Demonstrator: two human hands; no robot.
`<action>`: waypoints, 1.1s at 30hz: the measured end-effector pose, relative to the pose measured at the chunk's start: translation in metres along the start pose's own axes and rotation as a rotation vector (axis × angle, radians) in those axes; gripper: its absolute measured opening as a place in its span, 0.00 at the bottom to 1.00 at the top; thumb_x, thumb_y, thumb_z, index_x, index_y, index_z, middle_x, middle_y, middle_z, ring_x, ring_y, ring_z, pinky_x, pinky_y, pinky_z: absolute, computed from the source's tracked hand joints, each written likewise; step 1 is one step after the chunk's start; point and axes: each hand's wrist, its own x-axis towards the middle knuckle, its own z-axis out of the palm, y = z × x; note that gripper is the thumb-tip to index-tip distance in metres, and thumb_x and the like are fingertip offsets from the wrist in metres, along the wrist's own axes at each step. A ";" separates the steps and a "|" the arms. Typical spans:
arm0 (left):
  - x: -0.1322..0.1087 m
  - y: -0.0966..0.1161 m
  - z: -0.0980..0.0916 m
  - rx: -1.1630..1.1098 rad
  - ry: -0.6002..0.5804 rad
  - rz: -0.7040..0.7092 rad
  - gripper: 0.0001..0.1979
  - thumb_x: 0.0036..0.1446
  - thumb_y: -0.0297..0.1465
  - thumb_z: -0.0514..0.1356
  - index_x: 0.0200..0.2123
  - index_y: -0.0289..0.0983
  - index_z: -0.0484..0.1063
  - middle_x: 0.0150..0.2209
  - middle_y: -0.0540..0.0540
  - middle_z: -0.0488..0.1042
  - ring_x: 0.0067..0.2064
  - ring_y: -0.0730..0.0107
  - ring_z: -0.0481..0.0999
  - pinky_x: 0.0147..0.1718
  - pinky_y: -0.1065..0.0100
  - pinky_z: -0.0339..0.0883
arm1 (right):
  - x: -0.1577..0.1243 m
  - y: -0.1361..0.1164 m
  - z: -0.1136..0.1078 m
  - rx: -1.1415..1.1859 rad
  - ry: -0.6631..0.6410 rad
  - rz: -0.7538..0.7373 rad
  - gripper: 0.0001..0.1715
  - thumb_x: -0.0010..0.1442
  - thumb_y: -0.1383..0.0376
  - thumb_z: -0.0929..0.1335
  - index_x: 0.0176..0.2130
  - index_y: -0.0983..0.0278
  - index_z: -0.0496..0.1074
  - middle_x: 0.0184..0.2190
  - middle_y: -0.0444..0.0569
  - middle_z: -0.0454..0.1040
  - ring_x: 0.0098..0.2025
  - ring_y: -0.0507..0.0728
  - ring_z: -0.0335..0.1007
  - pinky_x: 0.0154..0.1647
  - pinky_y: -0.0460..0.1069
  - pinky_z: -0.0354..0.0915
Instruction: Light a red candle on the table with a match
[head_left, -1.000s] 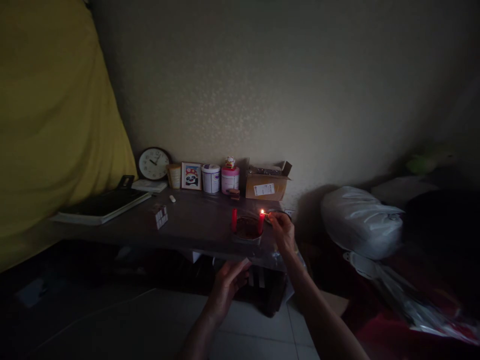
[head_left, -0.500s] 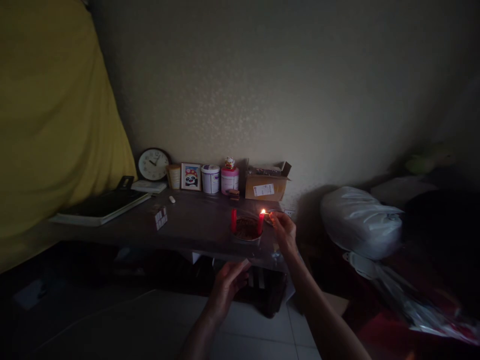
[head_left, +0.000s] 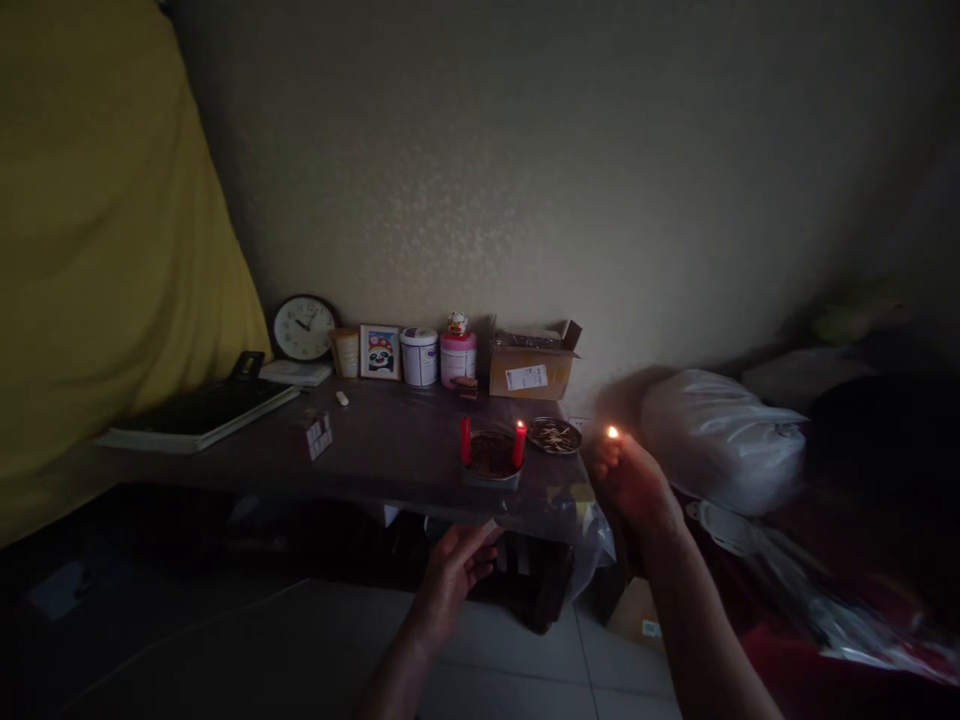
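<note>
Two red candles stand at the rim of a round tin point(head_left: 491, 478) on the dark table. The right candle point(head_left: 519, 446) has a small flame; the left candle point(head_left: 466, 442) is unlit. My right hand point(head_left: 636, 488) is closed on a burning match point(head_left: 613, 434), to the right of the table edge. Below the tin, in front of the table, my left hand point(head_left: 454, 572) pinches a small box point(head_left: 486, 530), seen only in part. A round dish of matchsticks point(head_left: 554, 435) lies right of the candles.
Along the wall stand a clock point(head_left: 305, 327), a framed panda picture point(head_left: 380, 352), two canisters and an open cardboard box point(head_left: 529, 372). A large book point(head_left: 202, 415) and a small patterned box point(head_left: 316, 435) lie on the left. White bags point(head_left: 720, 440) are piled at right.
My right hand has moved right, away from the right candle, with the burning match. The dish of matchsticks is now uncovered. The right candle shows its own flame. My left hand has barely moved.
</note>
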 end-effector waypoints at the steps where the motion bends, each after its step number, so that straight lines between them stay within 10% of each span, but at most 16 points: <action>1: -0.001 0.000 0.000 0.008 -0.002 0.000 0.13 0.45 0.38 0.65 0.33 0.36 0.74 0.36 0.44 0.78 0.33 0.70 0.76 0.31 0.70 0.66 | -0.002 0.005 -0.010 -0.059 0.003 0.019 0.18 0.49 0.50 0.67 0.24 0.62 0.69 0.20 0.42 0.65 0.22 0.51 0.59 0.23 0.46 0.59; 8: -0.002 -0.004 -0.001 0.026 0.007 -0.021 0.12 0.47 0.38 0.65 0.32 0.36 0.73 0.38 0.43 0.79 0.34 0.71 0.75 0.32 0.70 0.67 | -0.005 0.010 -0.052 -0.011 0.131 0.027 0.16 0.46 0.51 0.69 0.25 0.61 0.71 0.21 0.43 0.68 0.22 0.51 0.62 0.24 0.47 0.60; 24: -0.001 -0.007 -0.004 0.034 0.010 -0.025 0.13 0.44 0.38 0.66 0.29 0.35 0.70 0.36 0.43 0.79 0.32 0.71 0.75 0.31 0.69 0.67 | -0.010 0.020 -0.056 -0.308 0.147 0.059 0.14 0.42 0.55 0.72 0.23 0.63 0.69 0.21 0.43 0.67 0.25 0.51 0.61 0.27 0.46 0.61; 29: -0.004 -0.007 -0.004 0.053 0.003 -0.030 0.14 0.45 0.39 0.65 0.29 0.35 0.70 0.38 0.42 0.79 0.33 0.71 0.75 0.32 0.69 0.67 | -0.010 0.019 -0.059 -0.076 0.084 0.052 0.18 0.48 0.50 0.67 0.28 0.61 0.68 0.25 0.44 0.69 0.26 0.51 0.64 0.28 0.46 0.62; 33: -0.007 -0.005 -0.001 0.037 -0.011 -0.041 0.14 0.45 0.39 0.65 0.28 0.36 0.68 0.39 0.41 0.79 0.33 0.71 0.75 0.33 0.69 0.66 | -0.011 0.025 -0.062 -0.441 0.124 0.059 0.14 0.45 0.54 0.68 0.24 0.62 0.70 0.25 0.46 0.72 0.29 0.54 0.66 0.29 0.47 0.62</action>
